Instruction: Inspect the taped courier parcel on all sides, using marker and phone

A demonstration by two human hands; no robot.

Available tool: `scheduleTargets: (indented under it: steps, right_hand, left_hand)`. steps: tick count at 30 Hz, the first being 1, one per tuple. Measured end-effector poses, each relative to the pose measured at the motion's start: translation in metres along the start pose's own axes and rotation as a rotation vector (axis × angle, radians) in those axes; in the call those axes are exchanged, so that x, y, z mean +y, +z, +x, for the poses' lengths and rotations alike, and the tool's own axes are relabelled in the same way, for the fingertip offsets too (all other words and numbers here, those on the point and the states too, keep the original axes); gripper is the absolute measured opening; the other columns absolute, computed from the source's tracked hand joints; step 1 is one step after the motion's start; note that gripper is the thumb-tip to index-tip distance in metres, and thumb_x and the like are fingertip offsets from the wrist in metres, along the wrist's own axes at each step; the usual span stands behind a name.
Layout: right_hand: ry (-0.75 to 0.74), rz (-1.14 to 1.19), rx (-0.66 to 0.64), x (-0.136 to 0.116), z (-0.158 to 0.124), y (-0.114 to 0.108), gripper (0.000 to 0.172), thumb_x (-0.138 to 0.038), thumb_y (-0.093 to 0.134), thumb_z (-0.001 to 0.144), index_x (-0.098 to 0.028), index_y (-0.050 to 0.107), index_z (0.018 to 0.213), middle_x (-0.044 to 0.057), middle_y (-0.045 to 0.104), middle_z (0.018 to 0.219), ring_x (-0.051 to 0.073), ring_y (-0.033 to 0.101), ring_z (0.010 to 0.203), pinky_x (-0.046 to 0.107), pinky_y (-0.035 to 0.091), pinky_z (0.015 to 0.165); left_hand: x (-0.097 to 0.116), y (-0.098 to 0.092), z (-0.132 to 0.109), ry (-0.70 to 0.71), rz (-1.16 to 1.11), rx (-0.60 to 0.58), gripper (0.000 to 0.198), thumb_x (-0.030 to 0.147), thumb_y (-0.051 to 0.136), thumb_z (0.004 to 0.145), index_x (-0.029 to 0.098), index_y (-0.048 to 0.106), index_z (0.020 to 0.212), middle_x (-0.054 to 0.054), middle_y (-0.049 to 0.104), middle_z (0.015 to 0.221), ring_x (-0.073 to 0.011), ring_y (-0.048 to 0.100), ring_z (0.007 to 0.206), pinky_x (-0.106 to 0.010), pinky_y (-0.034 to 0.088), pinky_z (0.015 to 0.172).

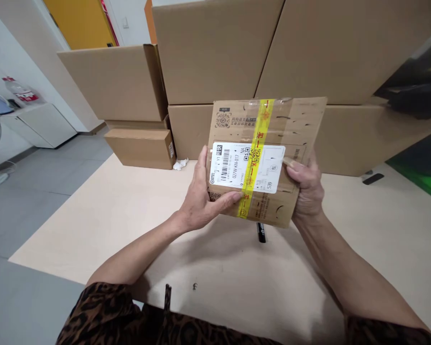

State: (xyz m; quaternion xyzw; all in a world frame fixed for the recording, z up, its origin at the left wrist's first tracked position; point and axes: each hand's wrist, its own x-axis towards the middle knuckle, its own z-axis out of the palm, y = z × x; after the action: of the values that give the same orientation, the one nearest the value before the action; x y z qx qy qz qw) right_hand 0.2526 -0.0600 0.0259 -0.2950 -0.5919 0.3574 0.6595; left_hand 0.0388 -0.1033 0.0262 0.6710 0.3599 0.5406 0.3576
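A flat brown cardboard parcel (301, 124) is held up over the table, tilted toward me. Its face bears a white shipping label (232, 165) and a strip of yellow tape (264, 127) with red print running over it. My left hand (201, 196) grips the parcel's left side, thumb lying across the lower front. On the right edge, my right hand (309, 187) is closed with its thumb on the front near the label's corner. The fingers behind the parcel are hidden. Below it, a black marker (261, 234) lies on the table, partly covered by the parcel.
Large cardboard boxes (215, 52) are stacked along the back of the pale table (122, 206). A smaller brown box (140, 146) stands at the back left beside crumpled white paper (180, 164). Another black object (373, 179) lies at the back right. A white cabinet (36, 124) stands beyond the table's left edge.
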Motion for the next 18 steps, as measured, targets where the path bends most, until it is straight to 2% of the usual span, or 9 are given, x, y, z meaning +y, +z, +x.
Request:
scheduleTargets:
  steps: [2, 5, 8, 10, 15, 17, 18]
  right_hand:
    - [0.002, -0.027, 0.002, -0.001, -0.002, 0.003, 0.059, -0.052, 0.070, 0.083, -0.049, 0.061, 0.142, -0.002, 0.069, 0.144, 0.043, 0.061, 0.142, 0.071, 0.047, 0.118]
    - [-0.004, -0.091, 0.000, -0.003, -0.006, 0.007, 0.075, -0.057, 0.076, 0.078, -0.047, 0.054, 0.149, 0.002, 0.061, 0.156, 0.044, 0.055, 0.146, 0.071, 0.044, 0.121]
    - [0.022, -0.063, -0.008, -0.003, -0.009, 0.009, 0.086, -0.056, 0.080, 0.074, -0.043, 0.050, 0.153, 0.005, 0.056, 0.161, 0.045, 0.053, 0.147, 0.070, 0.046, 0.121]
    - [0.031, -0.045, -0.018, -0.002, -0.011, 0.010, 0.091, -0.056, 0.082, 0.072, -0.043, 0.048, 0.155, 0.006, 0.054, 0.161, 0.046, 0.053, 0.147, 0.069, 0.047, 0.119]
    - [0.019, -0.010, 0.016, 0.001, -0.011, 0.014, 0.096, -0.054, 0.086, 0.065, -0.044, 0.050, 0.153, 0.003, 0.056, 0.157, 0.041, 0.054, 0.145, 0.068, 0.045, 0.120]
    - [0.019, 0.044, 0.078, 0.001, -0.008, 0.014, 0.091, -0.048, 0.089, 0.059, -0.043, 0.058, 0.145, 0.001, 0.062, 0.149, 0.039, 0.059, 0.140, 0.065, 0.045, 0.121]
    - [0.027, 0.077, 0.108, -0.001, -0.006, 0.014, 0.086, -0.045, 0.089, 0.058, -0.041, 0.063, 0.140, 0.001, 0.066, 0.143, 0.037, 0.061, 0.137, 0.064, 0.046, 0.121]
  left_hand:
    - [0.000, 0.000, 0.001, 0.004, -0.010, 0.048, 0.106, 0.039, 0.090, 0.081, 0.023, 0.025, 0.163, -0.017, 0.039, 0.171, -0.0354, 0.034, 0.163, -0.049, 0.028, 0.136]
    - [0.000, 0.002, 0.003, -0.051, -0.080, 0.148, 0.089, 0.040, 0.094, 0.076, 0.025, 0.038, 0.144, -0.016, 0.055, 0.153, -0.0349, 0.052, 0.148, -0.048, 0.044, 0.123]
    - [0.000, 0.004, 0.005, -0.127, -0.138, 0.224, 0.078, 0.043, 0.095, 0.074, 0.026, 0.039, 0.125, -0.013, 0.065, 0.134, -0.0329, 0.063, 0.133, -0.048, 0.052, 0.109]
    - [-0.001, 0.005, 0.006, -0.127, -0.150, 0.264, 0.071, 0.047, 0.093, 0.077, 0.027, 0.038, 0.118, -0.011, 0.067, 0.125, -0.0291, 0.067, 0.123, -0.045, 0.055, 0.103]
    - [-0.016, 0.000, 0.010, -0.004, -0.044, 0.350, 0.051, 0.064, 0.071, 0.093, 0.025, 0.045, 0.112, -0.009, 0.068, 0.111, -0.0224, 0.069, 0.103, -0.040, 0.059, 0.089]
    - [-0.022, -0.005, 0.011, 0.053, 0.003, 0.318, 0.047, 0.067, 0.060, 0.099, 0.025, 0.049, 0.116, -0.010, 0.069, 0.113, -0.0221, 0.070, 0.103, -0.041, 0.060, 0.089]
    - [-0.024, -0.007, 0.012, 0.078, 0.020, 0.277, 0.047, 0.066, 0.057, 0.101, 0.025, 0.050, 0.122, -0.012, 0.069, 0.121, -0.0231, 0.070, 0.109, -0.042, 0.060, 0.094]
